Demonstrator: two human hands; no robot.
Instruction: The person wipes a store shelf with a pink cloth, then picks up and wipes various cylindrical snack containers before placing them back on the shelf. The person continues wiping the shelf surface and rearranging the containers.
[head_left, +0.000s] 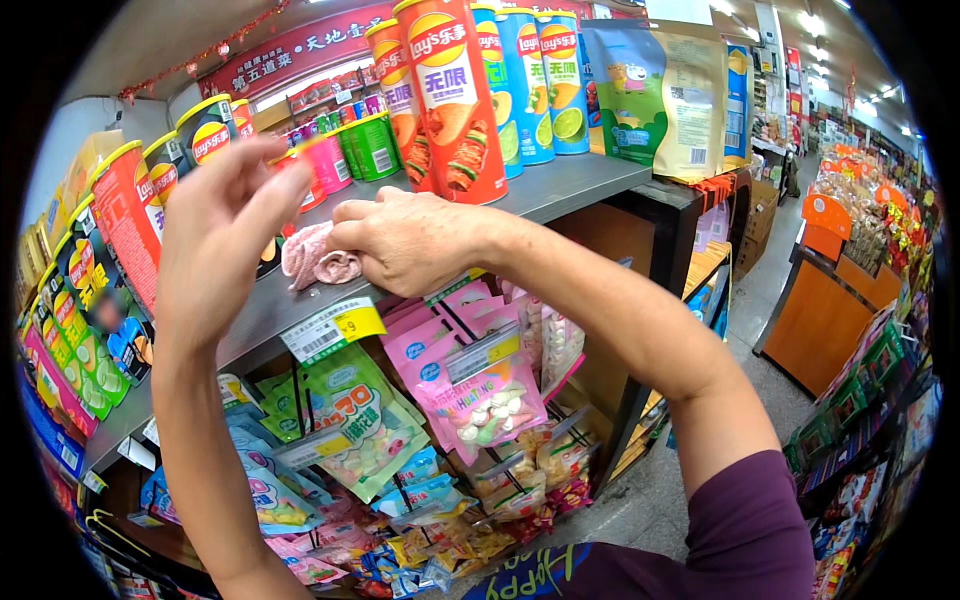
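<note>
My right hand (420, 236) grips a crumpled pink cloth (319, 259), which lies on the grey top shelf (577, 180) near its front edge. Raised at the left, my left hand (225, 217) is slightly blurred, its fingers apart and nothing seen in it. Behind my right hand stand an orange-red Lay's chip canister (454, 105) and blue Lay's canisters (559, 90). Small green tins (371, 146) and a pink tin (330, 161) are farther back between my hands. More canisters, among them a red one (127, 217), stand left of my left hand.
Below the shelf edge, a pink marshmallow bag (472, 390) and a green candy bag (360, 420) hang on hooks with price tags (334, 328). A stand-up pouch (652, 97) is at the shelf's right end. Beyond the aisle floor (757, 307) stands a wooden display counter (817, 322).
</note>
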